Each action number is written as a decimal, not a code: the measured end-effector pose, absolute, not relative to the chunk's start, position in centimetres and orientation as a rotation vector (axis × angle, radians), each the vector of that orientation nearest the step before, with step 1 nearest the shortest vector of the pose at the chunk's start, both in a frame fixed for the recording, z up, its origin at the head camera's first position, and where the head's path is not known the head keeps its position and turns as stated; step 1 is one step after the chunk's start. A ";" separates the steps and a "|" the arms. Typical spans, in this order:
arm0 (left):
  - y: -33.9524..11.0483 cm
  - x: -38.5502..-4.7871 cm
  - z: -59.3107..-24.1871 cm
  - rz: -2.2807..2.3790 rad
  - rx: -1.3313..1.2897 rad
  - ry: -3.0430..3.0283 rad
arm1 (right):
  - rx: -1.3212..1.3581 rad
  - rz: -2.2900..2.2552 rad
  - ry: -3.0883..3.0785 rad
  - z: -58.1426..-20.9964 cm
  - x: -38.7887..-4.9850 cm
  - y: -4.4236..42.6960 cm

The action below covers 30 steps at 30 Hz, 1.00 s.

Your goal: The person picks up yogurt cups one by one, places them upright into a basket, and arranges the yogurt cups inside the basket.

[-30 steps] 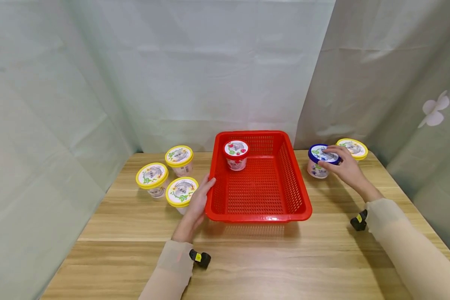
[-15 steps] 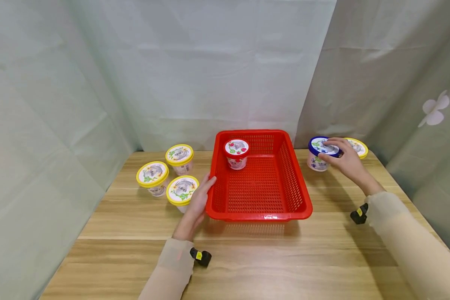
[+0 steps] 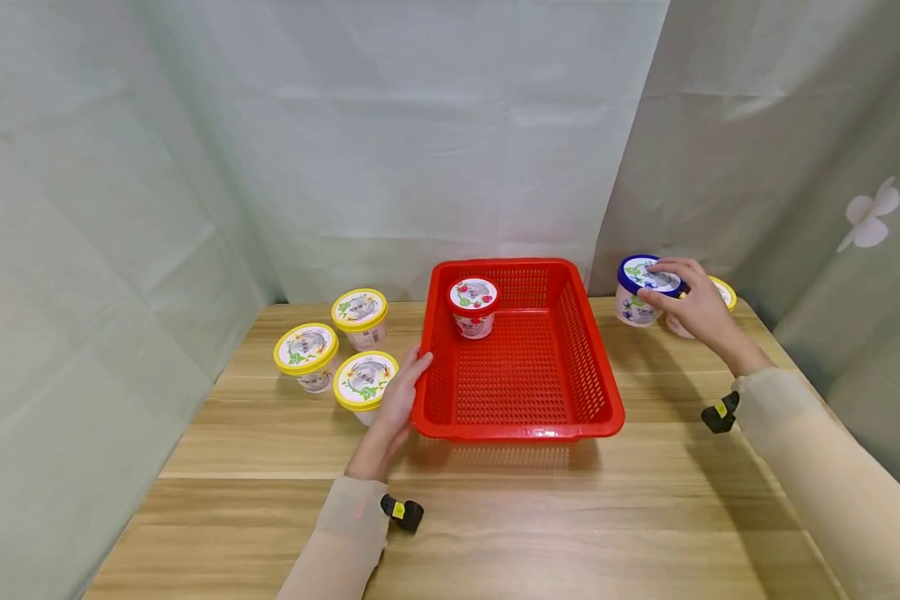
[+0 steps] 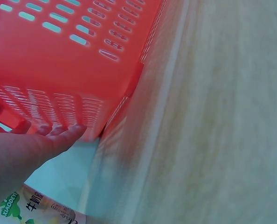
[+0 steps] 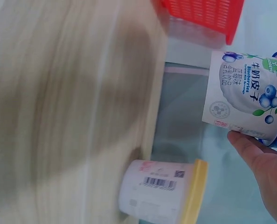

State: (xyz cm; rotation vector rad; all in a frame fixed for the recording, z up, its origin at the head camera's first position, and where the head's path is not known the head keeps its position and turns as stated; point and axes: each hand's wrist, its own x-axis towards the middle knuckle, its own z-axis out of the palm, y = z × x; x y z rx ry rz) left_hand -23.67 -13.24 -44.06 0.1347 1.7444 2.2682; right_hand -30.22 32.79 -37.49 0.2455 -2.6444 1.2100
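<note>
Head view, near to far: a pale left sleeve [image 3: 337,533] and a pale right sleeve [image 3: 810,467], each with a black wrist device beside its cuff, extend over a wood-grained table [image 3: 540,525]. The left hand [image 3: 394,404] lies along the outside of a red basket [image 3: 525,434], its fingers nearly straight and touching the slotted wall, as the left wrist view confirms; the fingers are not curled round anything. Just beside this hand stands the nearest of three yellow-lidded cups [image 3: 365,381]; the other two stand upright, one to its left and one behind. Inside the basket, in the far left corner, a red-lidded cup [image 3: 473,307] stands upright. To the right of the basket, the right hand [image 3: 699,307] pinches a blue-lidded cup [image 3: 634,297] at its lid, thumb and fingers bent and spread to the lid's width. The right wrist view shows this cup raised off the table. A yellow-lidded cup at the right [image 3: 724,292] stands behind the right hand, partly hidden by it. Beyond, a pale cloth backdrop [image 3: 420,125] bears a light flower shape [image 3: 867,218].
</note>
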 end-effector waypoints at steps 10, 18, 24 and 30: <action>-13.2 -23.8 -44.1 2.273 0.155 1.740 | 0.276 1.242 -2.632 -35.7 -30.7 31.7; -13.3 -23.8 -44.1 2.263 0.139 1.760 | 0.320 1.271 -2.603 -34.6 -31.2 30.4; -13.2 -23.7 -44.0 2.264 0.140 1.757 | 0.363 1.288 -2.573 -34.0 -31.4 29.7; -13.1 -23.6 -43.9 2.256 0.118 1.773 | 0.376 1.273 -2.580 -33.5 -31.5 29.1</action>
